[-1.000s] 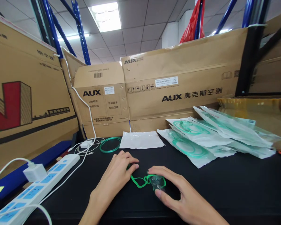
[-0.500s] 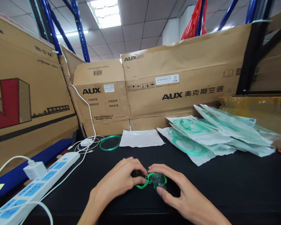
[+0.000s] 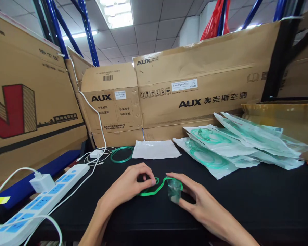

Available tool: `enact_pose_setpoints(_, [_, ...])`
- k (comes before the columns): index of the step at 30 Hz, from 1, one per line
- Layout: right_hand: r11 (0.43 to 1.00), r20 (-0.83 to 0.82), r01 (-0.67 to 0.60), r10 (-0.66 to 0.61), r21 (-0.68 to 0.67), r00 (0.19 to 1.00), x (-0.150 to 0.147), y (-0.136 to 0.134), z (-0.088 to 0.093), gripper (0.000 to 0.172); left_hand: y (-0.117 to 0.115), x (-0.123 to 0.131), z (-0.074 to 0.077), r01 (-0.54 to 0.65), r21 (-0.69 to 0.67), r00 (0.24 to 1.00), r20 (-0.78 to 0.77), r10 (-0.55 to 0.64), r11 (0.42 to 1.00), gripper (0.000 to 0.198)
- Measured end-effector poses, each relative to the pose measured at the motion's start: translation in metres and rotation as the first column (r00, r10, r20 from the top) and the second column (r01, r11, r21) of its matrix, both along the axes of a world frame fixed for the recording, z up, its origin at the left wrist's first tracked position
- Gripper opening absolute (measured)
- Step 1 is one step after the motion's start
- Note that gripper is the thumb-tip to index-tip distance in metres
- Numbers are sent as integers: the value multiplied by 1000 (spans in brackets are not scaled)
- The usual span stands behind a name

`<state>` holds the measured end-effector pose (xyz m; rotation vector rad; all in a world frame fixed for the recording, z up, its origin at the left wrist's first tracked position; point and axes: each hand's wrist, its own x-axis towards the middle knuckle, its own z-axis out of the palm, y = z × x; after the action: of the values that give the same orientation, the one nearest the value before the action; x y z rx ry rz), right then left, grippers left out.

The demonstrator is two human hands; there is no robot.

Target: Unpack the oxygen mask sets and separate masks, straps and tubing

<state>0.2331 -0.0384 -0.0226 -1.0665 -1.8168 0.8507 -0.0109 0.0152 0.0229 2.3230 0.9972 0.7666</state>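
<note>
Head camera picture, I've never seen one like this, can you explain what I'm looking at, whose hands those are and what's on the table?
The camera sits on a person's head and looks forward and down, so both hands at the bottom are that person's own. There is no machine. The left hand pinches a bright green elastic strap; the right hand holds a small clear plastic mask that the strap joins. They work over a black table. On it lie a pile of sealed bags of green tubing, one flat empty bag, a loose green tube coil and a white power strip with a charger. Big cardboard boxes stand behind.
</note>
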Motion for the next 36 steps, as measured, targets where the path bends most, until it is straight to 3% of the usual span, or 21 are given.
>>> enact_pose_setpoints(4, [992,-114,72,-83,-103,990,-2,0,0,49,4,-10,5,-84,-29,973,215,88,996,22])
enact_pose_setpoints(8, [987,-148,110,-127,-116,981,-3,0,-1,48,-1,-6,6,-42,-118,943,325,78,992,25])
enact_pose_setpoints(17, [992,-118,67,-79,-106,990,-3,-1,4,32,-15,20,5,15,-175,981,192,19,984,19])
enact_pose_setpoints(26, [994,-86,71,-78,-82,993,-3,-1,5,33,-20,25,5,69,-198,990,131,-43,978,24])
enact_pose_setpoints(36, [989,-85,87,-98,-122,992,-4,0,3,32,-21,24,6,119,-181,985,145,-93,976,14])
